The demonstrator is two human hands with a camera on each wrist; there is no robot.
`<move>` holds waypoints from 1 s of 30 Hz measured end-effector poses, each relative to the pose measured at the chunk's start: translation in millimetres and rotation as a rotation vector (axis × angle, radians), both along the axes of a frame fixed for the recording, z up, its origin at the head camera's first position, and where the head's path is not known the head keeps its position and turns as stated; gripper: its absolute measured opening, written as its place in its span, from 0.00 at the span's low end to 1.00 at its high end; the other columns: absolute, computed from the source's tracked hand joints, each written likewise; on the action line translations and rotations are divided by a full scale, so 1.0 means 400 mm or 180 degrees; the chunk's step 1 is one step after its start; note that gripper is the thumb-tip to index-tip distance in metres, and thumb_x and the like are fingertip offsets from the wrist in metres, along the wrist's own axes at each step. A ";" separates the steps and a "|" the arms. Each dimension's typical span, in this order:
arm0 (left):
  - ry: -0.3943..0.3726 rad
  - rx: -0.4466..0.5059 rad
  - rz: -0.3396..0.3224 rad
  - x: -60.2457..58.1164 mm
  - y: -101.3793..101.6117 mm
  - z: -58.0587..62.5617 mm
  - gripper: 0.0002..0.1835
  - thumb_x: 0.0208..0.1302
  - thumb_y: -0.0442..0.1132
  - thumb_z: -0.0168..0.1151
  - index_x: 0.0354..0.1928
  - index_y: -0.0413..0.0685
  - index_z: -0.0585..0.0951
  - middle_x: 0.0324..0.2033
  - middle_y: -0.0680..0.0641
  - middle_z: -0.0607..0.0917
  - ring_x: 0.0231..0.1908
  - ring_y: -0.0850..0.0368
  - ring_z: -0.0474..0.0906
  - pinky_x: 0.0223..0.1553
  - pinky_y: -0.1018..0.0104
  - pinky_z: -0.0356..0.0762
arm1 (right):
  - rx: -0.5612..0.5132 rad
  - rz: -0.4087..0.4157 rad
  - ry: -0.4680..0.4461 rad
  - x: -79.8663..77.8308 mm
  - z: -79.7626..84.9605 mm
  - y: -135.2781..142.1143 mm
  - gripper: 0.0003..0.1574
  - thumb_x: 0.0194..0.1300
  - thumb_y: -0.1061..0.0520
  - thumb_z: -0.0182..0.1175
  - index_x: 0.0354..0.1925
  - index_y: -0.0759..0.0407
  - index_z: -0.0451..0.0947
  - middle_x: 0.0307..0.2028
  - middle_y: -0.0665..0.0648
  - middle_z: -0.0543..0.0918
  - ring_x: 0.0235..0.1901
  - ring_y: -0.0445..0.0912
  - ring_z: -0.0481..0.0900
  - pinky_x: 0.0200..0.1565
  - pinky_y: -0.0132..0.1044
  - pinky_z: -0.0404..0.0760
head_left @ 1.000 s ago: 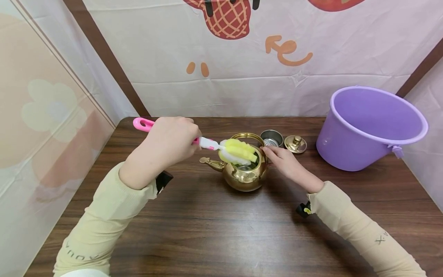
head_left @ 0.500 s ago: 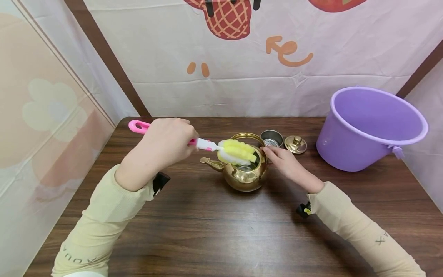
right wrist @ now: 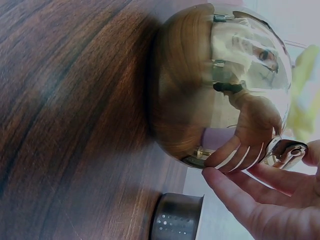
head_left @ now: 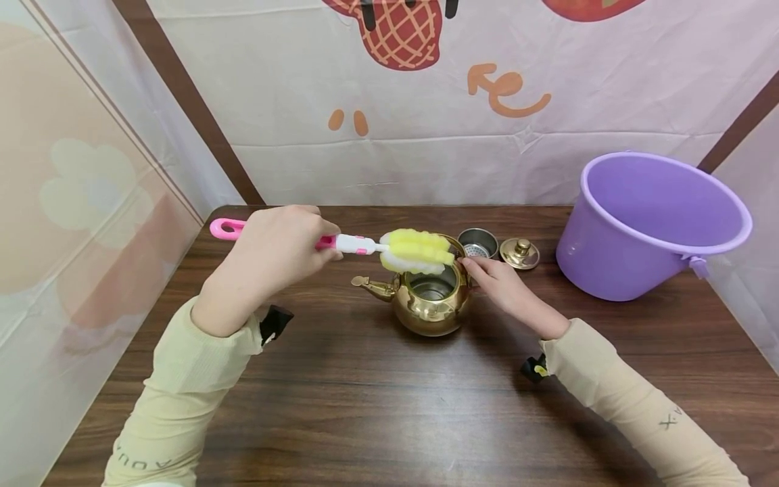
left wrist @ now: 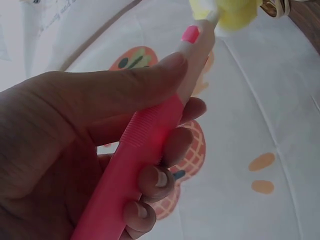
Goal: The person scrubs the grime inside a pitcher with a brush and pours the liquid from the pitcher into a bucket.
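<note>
A pink-and-white sponge brush [head_left: 416,251] with a yellow and white head is held by its handle in my left hand [head_left: 270,253]. In the left wrist view, the fingers curl round the pink handle [left wrist: 145,150] and the thumb lies along it. The brush head hangs just above the open mouth of a shiny gold teapot [head_left: 431,311], whose spout points left. My right hand [head_left: 505,287] pinches the teapot's right side near the base of its raised handle. The right wrist view has its fingertips against the gold body [right wrist: 230,95].
Behind the teapot stand a small metal strainer [head_left: 478,243] with a perforated bottom and a gold lid [head_left: 520,253] with a knob. A large purple bucket [head_left: 633,237] is at the right back of the wooden table [head_left: 377,412]. A printed cloth hangs behind.
My left hand has moved left and slightly up, raising the brush head out of the teapot's mouth and levelling it. My right hand and the teapot have stayed in place.
</note>
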State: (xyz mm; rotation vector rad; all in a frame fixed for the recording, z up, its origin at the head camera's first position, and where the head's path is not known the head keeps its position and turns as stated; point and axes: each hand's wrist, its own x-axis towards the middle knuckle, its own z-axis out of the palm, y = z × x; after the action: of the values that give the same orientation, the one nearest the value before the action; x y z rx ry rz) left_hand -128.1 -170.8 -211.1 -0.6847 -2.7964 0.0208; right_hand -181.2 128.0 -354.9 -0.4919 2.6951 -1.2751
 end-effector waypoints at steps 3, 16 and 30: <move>0.0006 0.0083 0.0062 0.000 -0.009 -0.004 0.02 0.50 0.41 0.67 0.27 0.54 0.83 0.18 0.53 0.72 0.19 0.56 0.68 0.15 0.62 0.61 | -0.0041 -0.0002 -0.0032 0.000 -0.002 0.001 0.26 0.71 0.48 0.41 0.56 0.63 0.71 0.52 0.63 0.76 0.48 0.52 0.76 0.46 0.43 0.76; -0.0009 0.0528 0.0504 -0.016 -0.037 -0.033 0.03 0.53 0.40 0.63 0.25 0.52 0.80 0.16 0.51 0.64 0.19 0.56 0.59 0.17 0.63 0.53 | -0.0051 0.0009 0.0069 0.003 -0.012 0.000 0.26 0.71 0.49 0.42 0.55 0.64 0.72 0.50 0.62 0.78 0.47 0.51 0.77 0.44 0.43 0.77; 0.0307 0.0838 0.0684 -0.021 -0.074 -0.061 0.05 0.56 0.36 0.59 0.32 0.42 0.81 0.18 0.47 0.67 0.20 0.51 0.61 0.18 0.61 0.55 | -0.0156 -0.0020 -0.0046 0.004 -0.009 -0.007 0.25 0.71 0.49 0.42 0.55 0.65 0.72 0.50 0.63 0.77 0.45 0.52 0.77 0.42 0.42 0.78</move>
State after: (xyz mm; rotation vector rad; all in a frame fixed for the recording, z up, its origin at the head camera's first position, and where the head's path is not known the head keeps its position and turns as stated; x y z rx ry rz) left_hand -136.7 -200.6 -235.6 -0.3114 -2.6978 -0.2614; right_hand -179.6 125.3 -358.5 -0.4780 2.6614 -1.3440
